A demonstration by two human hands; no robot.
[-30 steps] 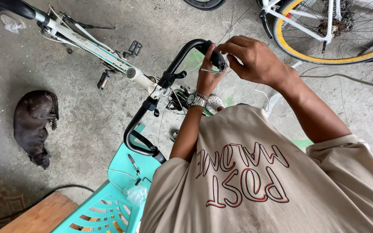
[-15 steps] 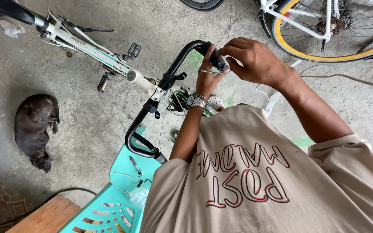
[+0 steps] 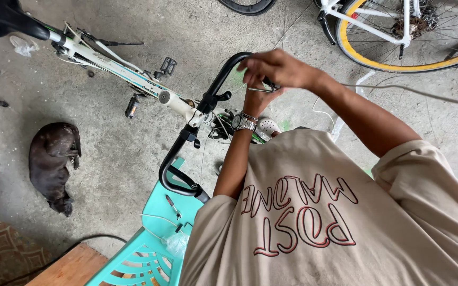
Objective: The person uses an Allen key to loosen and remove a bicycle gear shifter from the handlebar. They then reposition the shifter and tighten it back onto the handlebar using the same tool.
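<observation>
A white bicycle (image 3: pixel 117 66) lies across the concrete floor, its black curved handlebar (image 3: pixel 186 140) pointing toward me. My right hand (image 3: pixel 279 69) is closed over the handlebar's far end, and a thin cable (image 3: pixel 414 92) runs from it to the right. My left hand (image 3: pixel 258 100), with a metal watch on its wrist, reaches up from below and closes on the same end, right beneath the right hand. A short silver loop of wire (image 3: pixel 261 90) shows between the two hands. My beige printed shirt fills the lower right.
A dark dog (image 3: pixel 51 164) lies on the floor at left. A teal plastic chair (image 3: pixel 149 249) below the handlebar holds a small tool and a plastic bag. A second bicycle's yellow-rimmed wheel (image 3: pixel 398 58) stands at top right. A wooden board (image 3: pixel 70 265) sits at the bottom left.
My right hand has slid left over the handlebar end, covering the dark part it held beside. The left hand stays under it.
</observation>
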